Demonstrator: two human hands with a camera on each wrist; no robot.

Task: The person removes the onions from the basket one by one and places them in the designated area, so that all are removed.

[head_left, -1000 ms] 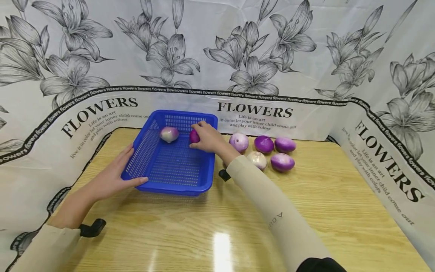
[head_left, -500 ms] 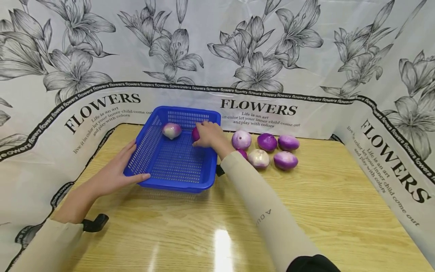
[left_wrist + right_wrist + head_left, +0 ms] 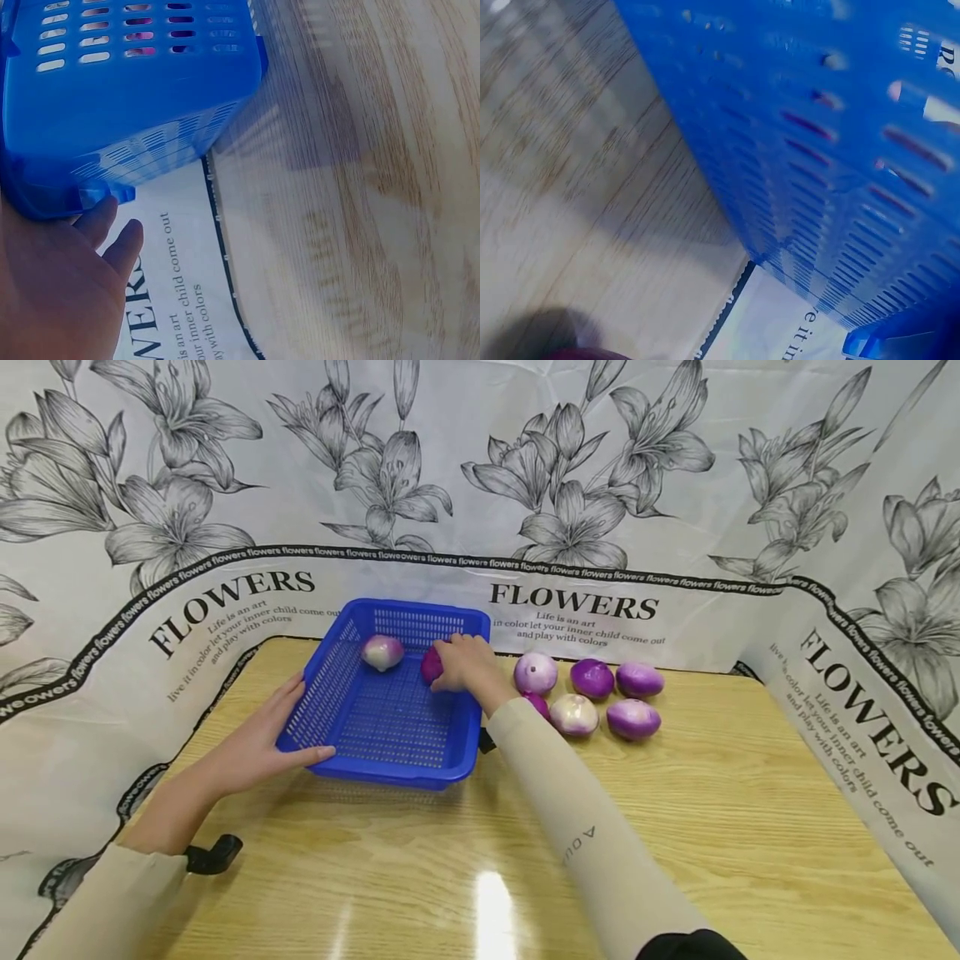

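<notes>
In the head view my left hand (image 3: 258, 735) holds the near left corner of a blue perforated plastic basket (image 3: 405, 774). Its thumb lies over the front rim and its fingers are along the left side. The left wrist view shows two fingertips (image 3: 129, 236) under the basket's rim lip. Inside the basket, my right hand (image 3: 467, 667) grips a deep purple onion (image 3: 431, 667) near the right wall, partly covered by the fingers. A white and purple onion (image 3: 382, 652) lies at the back left of the basket. In the right wrist view the basket wall hides the hand.
Several purple and white onions (image 3: 592, 679) stand on the wooden table (image 3: 720, 793) right of the basket. A magenta onion (image 3: 537, 702) sits beside the right sleeve, partly hidden. Flower-printed cloth (image 3: 570, 602) borders the table at the back and sides.
The basket's contents stay put while the head view shifts slightly. More of the onion in my right hand shows now. The magenta onion beside the sleeve has come into view.
</notes>
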